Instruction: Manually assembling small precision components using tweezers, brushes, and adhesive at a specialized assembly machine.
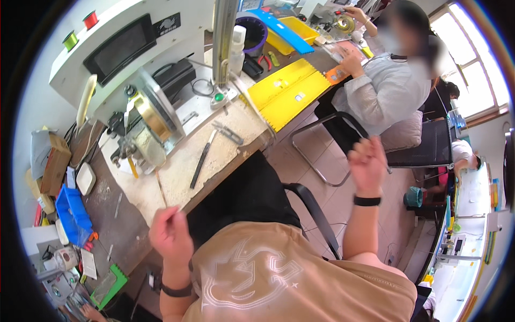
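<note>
Tan printed shirt (316, 268) lay behind the left hand (171, 233), which pinched a thin brown stick (161, 189) pointing ahead; the right hand (369, 161), farther off, curled loosely.

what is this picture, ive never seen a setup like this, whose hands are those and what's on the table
No robot here: it's one wide fisheye view from a camera worn on someone's head, looking down, so straight edges bend. The bare hands in front are the wearer's own. The left hand seems to pinch a thin brownish stick; the right hand is raised, fingers curled, nothing clearly visible in it. On the pale, dusty worktop lie a slim black-handled tool with a silver tip and a flat grey metal tool, near a machine with a gold-coloured metal drum.
</note>
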